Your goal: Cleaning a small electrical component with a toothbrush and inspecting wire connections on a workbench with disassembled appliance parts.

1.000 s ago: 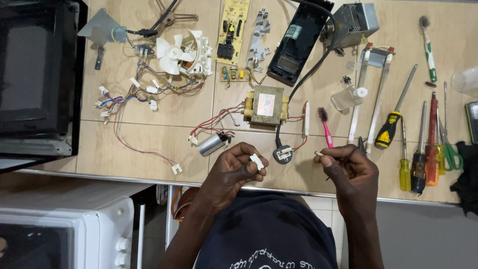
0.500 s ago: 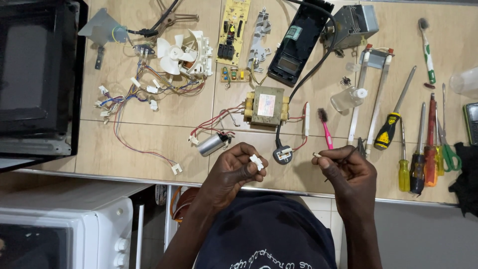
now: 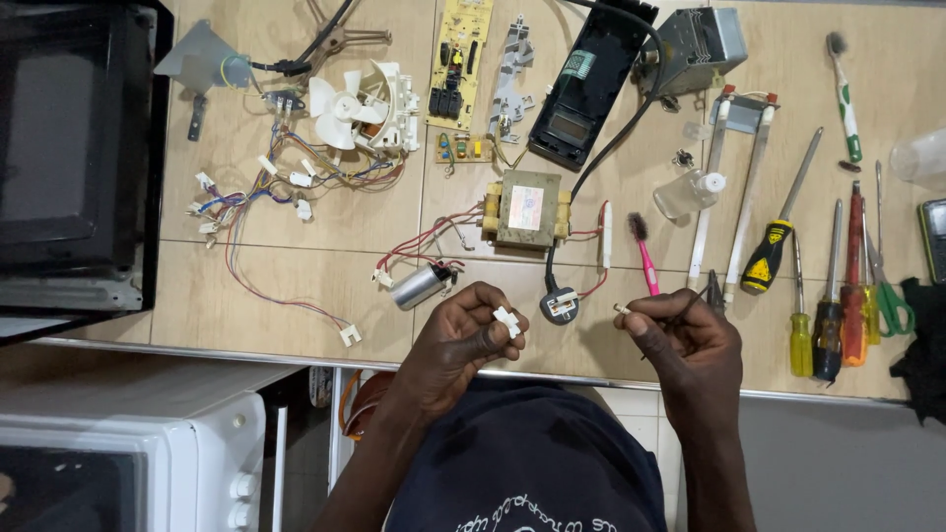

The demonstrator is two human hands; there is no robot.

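Observation:
My left hand pinches a small white plastic connector between thumb and fingers, just above the table's front edge. My right hand is closed around a thin dark tool and holds a tiny white piece at its fingertips. The two hands are a short way apart, with a black power plug lying on the table between them. A silver capacitor with red wires rests just left of my left hand.
On the tiled bench lie a transformer, white fan, circuit board, wire harness, pink brush and several screwdrivers. A black microwave shell stands left; a white oven sits below.
Both hands have stayed almost in place; my right hand has shifted slightly and the small white piece now shows at its fingertips.

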